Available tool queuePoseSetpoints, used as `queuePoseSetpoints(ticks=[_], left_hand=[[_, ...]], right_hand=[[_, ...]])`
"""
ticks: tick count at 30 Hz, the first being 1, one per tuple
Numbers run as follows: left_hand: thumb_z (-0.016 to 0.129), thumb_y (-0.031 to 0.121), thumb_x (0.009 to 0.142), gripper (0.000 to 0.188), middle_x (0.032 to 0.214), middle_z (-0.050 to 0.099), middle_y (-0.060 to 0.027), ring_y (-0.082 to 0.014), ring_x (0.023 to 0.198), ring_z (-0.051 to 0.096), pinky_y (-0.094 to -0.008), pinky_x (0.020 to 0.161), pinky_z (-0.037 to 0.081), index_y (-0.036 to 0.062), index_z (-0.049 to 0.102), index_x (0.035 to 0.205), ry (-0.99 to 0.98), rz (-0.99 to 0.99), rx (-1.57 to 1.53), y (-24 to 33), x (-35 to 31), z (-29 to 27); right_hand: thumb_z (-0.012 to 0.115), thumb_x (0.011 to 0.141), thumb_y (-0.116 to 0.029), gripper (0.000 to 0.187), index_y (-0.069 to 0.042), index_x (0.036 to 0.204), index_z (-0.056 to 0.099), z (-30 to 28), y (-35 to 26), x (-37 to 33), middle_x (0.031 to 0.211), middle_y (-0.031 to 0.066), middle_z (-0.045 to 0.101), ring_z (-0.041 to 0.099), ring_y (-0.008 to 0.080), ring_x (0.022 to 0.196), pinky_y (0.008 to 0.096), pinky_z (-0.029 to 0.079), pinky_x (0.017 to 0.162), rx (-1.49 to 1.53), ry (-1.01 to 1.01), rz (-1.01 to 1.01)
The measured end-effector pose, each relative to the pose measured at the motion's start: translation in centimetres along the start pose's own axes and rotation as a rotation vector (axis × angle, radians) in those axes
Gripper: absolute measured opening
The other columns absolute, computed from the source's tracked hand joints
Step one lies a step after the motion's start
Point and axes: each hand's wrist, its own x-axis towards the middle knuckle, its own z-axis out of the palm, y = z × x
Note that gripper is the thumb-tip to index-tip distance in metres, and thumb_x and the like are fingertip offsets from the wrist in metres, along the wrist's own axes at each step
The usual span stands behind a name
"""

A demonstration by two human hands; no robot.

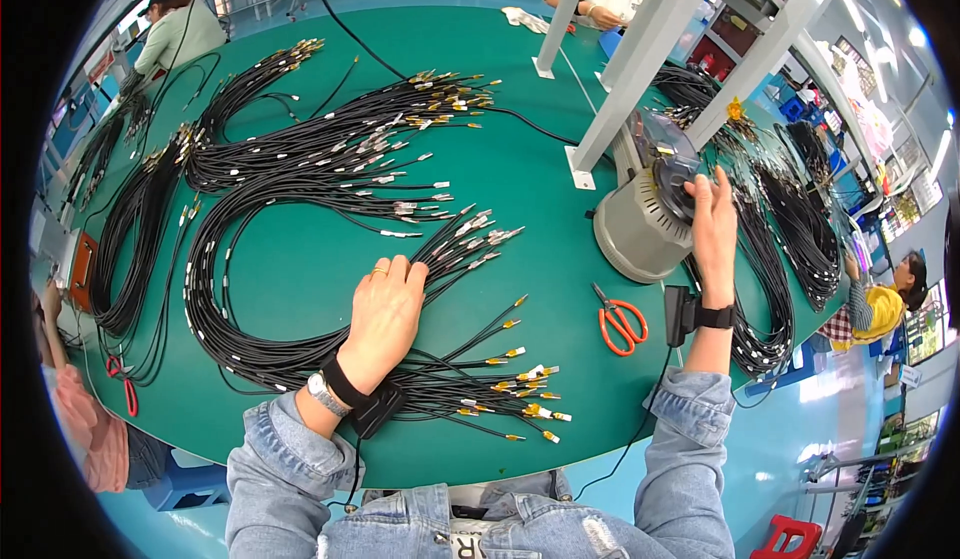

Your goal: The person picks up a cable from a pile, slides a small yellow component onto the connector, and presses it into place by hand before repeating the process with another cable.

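My left hand (385, 309) is closed over a thick bundle of black cables (235, 334), which curves round to its left. Silver and white tipped ends (480, 239) fan out beyond the fingers, and yellow and white tipped ends (530, 399) spread to the right of my wrist. My right hand (712, 224) is at the dark front of a grey rounded bench machine (645, 224), fingers bent against it. Whatever those fingertips hold, if anything, is too small to make out. Orange-handled scissors (622, 324) lie between my hands, below the machine.
More black cable bundles (310, 144) cover the left and back of the green table (530, 179). Grey metal posts (640, 69) rise behind the machine, with further cables (765, 289) to its right. Red-handled scissors (128, 389) lie at the left edge. Co-workers sit around the table.
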Motion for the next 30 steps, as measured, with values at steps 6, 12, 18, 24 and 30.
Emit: queuePoseSetpoints(ticks=[6, 12, 18, 24, 30], left_hand=[[0.063, 0.002, 0.070, 0.030, 0.081, 0.048, -0.0119, -0.0297, 0.072, 0.054, -0.0392, 0.058, 0.046, 0.0039, 0.049, 0.096, -0.034, -0.049, -0.034, -1.0, -0.1, 1.0], [0.063, 0.002, 0.073, 0.020, 0.076, 0.050, -0.0111, -0.0293, 0.066, 0.055, -0.0374, 0.055, 0.045, 0.0032, 0.052, 0.090, 0.081, -0.069, -0.182, -0.2, 0.3, -1.4], [0.063, 0.004, 0.077, 0.012, 0.070, 0.056, -0.0088, -0.0204, 0.057, 0.055, -0.0297, 0.052, 0.043, 0.0015, 0.057, 0.086, 0.046, -0.113, -0.671, 2.3, 1.0, -4.7], [0.063, 0.006, 0.078, 0.015, 0.070, 0.056, -0.0072, -0.0149, 0.056, 0.052, -0.0263, 0.051, 0.041, 0.0011, 0.057, 0.091, 0.009, -0.114, -0.706, 3.6, 0.8, -5.7], [0.064, 0.008, 0.079, 0.015, 0.070, 0.057, -0.0062, -0.0117, 0.054, 0.050, -0.0236, 0.049, 0.040, 0.0009, 0.059, 0.091, 0.018, -0.035, -0.783, 5.3, 1.1, -5.0]], right_hand=[[0.039, 0.095, -0.034, 0.044, 0.001, 0.120, 0.044, -1.6, -4.8, -2.4, 0.102, 0.0128, 0.060, 0.052, 0.0208, 0.102, 0.0347, 0.036, 0.092, 0.888, -0.032, 0.216], [0.037, 0.095, -0.034, 0.038, -0.001, 0.110, 0.048, -0.1, -9.2, -8.1, 0.083, 0.0061, 0.048, 0.045, 0.0188, 0.080, 0.0336, 0.037, 0.080, 1.616, -0.473, 0.303], [0.045, 0.092, -0.023, 0.031, -0.002, 0.115, 0.045, 3.4, -8.3, -11.2, 0.087, 0.0066, 0.050, 0.046, 0.0173, 0.083, 0.0317, 0.038, 0.080, 1.557, -0.496, 0.416], [0.054, 0.086, -0.009, 0.050, -0.001, 0.130, 0.032, 4.2, -10.9, -11.8, 0.097, 0.0108, 0.056, 0.052, 0.0186, 0.095, 0.0333, 0.040, 0.087, 1.318, -0.461, 0.447], [0.060, 0.080, 0.002, 0.072, -0.001, 0.138, 0.017, 4.2, -11.2, -12.8, 0.101, 0.0139, 0.058, 0.056, 0.0171, 0.093, 0.0326, 0.043, 0.087, 1.247, -0.621, 0.428]])
